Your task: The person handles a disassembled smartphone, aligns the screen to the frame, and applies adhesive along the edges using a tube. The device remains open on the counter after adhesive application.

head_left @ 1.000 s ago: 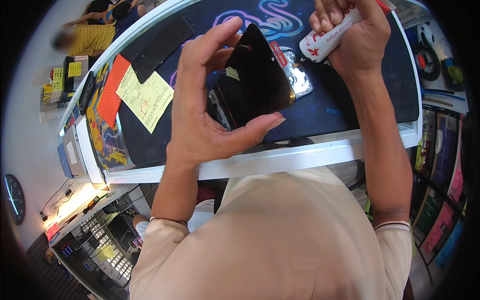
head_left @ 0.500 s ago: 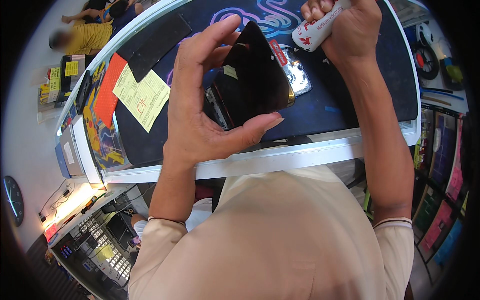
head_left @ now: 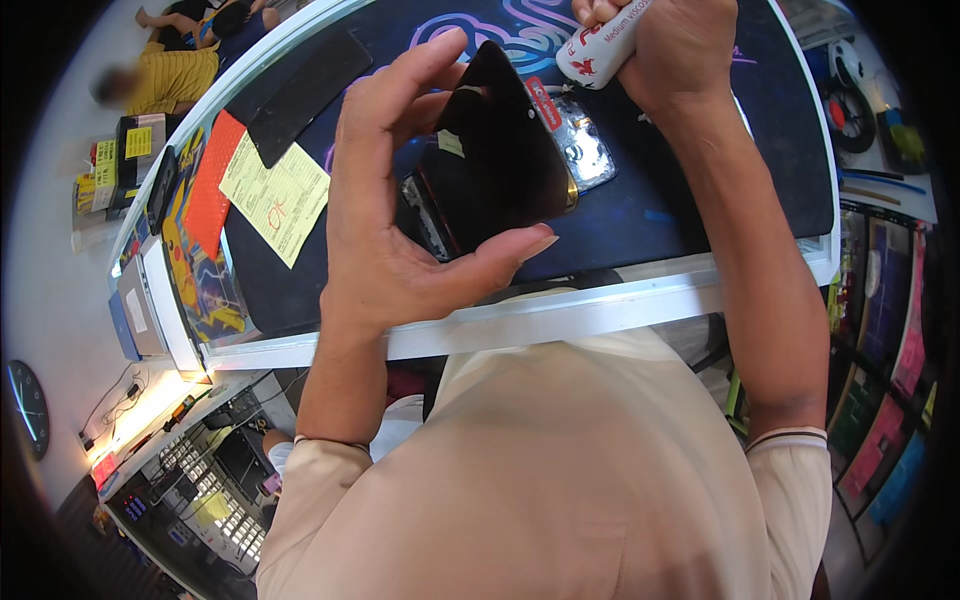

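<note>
My left hand (head_left: 385, 215) is closed around a phone screen panel (head_left: 505, 140), a dark glossy slab tilted up, with the thumb along its lower edge and the fingers at its upper left. Beneath its left side shows a phone frame (head_left: 430, 215) with a pale inner strip. Up at the right, my right hand (head_left: 685, 55) grips a white tube of glue (head_left: 600, 45) with red print, its lower end close to the panel's upper right corner. Behind the panel lies a shiny silver phone part (head_left: 590, 145) on the dark mat; a red label (head_left: 543, 103) sticks out at the panel's edge.
The dark patterned mat (head_left: 690, 215) covers the white-edged table (head_left: 600, 318). On its left lie a black flat panel (head_left: 312, 95), a yellow paper slip (head_left: 275, 195) and a red bubble-wrap pouch (head_left: 215, 185). A person in yellow (head_left: 175, 78) sits at the upper left.
My right hand and the glue tube have moved left and slightly up, nearer the phone screen panel. My left hand holds the panel in nearly the same pose; the whole view has shifted a little.
</note>
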Available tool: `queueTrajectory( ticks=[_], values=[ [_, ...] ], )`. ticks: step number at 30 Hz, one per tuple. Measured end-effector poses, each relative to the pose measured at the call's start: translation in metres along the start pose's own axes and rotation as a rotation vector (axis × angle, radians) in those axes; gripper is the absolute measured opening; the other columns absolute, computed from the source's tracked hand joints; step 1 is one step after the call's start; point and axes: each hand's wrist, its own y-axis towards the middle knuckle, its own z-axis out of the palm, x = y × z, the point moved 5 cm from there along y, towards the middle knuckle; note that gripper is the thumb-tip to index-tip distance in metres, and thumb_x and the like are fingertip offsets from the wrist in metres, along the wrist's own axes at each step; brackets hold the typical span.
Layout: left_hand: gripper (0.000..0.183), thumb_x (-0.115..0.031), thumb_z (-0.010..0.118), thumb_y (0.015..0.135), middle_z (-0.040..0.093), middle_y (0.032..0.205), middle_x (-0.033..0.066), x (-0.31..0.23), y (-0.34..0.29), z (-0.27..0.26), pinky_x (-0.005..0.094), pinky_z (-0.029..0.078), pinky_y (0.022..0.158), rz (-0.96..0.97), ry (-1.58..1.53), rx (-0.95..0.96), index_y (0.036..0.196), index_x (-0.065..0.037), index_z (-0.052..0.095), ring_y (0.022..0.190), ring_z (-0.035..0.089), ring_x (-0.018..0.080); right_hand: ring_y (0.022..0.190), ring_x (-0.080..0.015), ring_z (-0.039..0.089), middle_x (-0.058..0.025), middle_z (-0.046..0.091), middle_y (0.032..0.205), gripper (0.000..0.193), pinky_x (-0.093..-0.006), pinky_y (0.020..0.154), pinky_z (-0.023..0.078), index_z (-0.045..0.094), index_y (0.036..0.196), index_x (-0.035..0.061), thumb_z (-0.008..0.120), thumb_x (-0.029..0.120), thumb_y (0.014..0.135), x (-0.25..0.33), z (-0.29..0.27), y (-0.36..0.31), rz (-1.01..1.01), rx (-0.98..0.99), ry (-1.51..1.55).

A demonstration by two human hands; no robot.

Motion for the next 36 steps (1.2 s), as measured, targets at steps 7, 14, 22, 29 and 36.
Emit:
queueTrajectory(
  ticks=[7, 14, 22, 29, 36],
  values=[
    [0.107, -0.024, 0.094, 0.07, 0.061, 0.143, 0.02, -0.001, 0.0, 0.0, 0.0429, 0.052, 0.111, -0.024, -0.01, -0.023, 0.16, 0.002, 0.043, 0.126, 0.07, 0.0321, 0.05, -0.0166, 0.047, -0.0014, 0.045, 0.06, 0.026, -0.0333, 0.052, 0.045, 0.048, 0.077, 0.0136, 0.058, 0.023, 0.099, 0.01, -0.008, -0.003, 0.006, -0.06, 0.137],
    [0.105, -0.023, 0.094, 0.072, 0.061, 0.143, 0.0204, -0.001, -0.002, 0.0, 0.0428, 0.051, 0.112, -0.051, -0.047, -0.051, 0.16, 0.003, 0.043, 0.127, 0.07, 0.0329, 0.048, -0.0142, 0.045, 0.0012, 0.043, 0.058, 0.03, -0.0308, 0.05, 0.045, 0.048, 0.072, 0.0164, 0.06, 0.025, 0.098, 0.029, -0.031, -0.056, 0.03, -0.179, 0.416],
    [0.105, -0.029, 0.097, 0.072, 0.061, 0.141, 0.0181, -0.001, -0.004, 0.002, 0.0406, 0.052, 0.11, -0.089, -0.073, -0.085, 0.159, 0.0, 0.045, 0.126, 0.067, 0.0308, 0.046, -0.0167, 0.049, -0.0023, 0.046, 0.057, 0.033, -0.033, 0.049, 0.05, 0.046, 0.072, 0.0142, 0.06, 0.028, 0.099, 0.0, -0.016, -0.075, 0.027, -0.04, 0.273],
    [0.119, -0.032, 0.102, 0.061, 0.057, 0.142, 0.0164, -0.011, -0.008, 0.007, 0.0387, 0.048, 0.111, -0.05, 0.105, -0.131, 0.159, 0.0, 0.043, 0.123, 0.062, 0.0251, 0.047, -0.0168, 0.05, -0.0036, 0.045, 0.058, 0.032, -0.0326, 0.051, 0.049, 0.045, 0.074, 0.0117, 0.056, 0.024, 0.101, -0.015, 0.001, -0.075, 0.039, 0.023, 0.178],
    [0.119, -0.033, 0.102, 0.062, 0.057, 0.142, 0.0168, -0.011, -0.004, 0.007, 0.038, 0.048, 0.11, -0.035, 0.06, -0.138, 0.159, 0.002, 0.043, 0.124, 0.062, 0.0245, 0.047, -0.0171, 0.051, -0.0043, 0.047, 0.059, 0.031, -0.0323, 0.051, 0.049, 0.047, 0.074, 0.0111, 0.056, 0.023, 0.101, -0.011, 0.003, -0.081, 0.129, -0.005, 0.238]
  ],
)
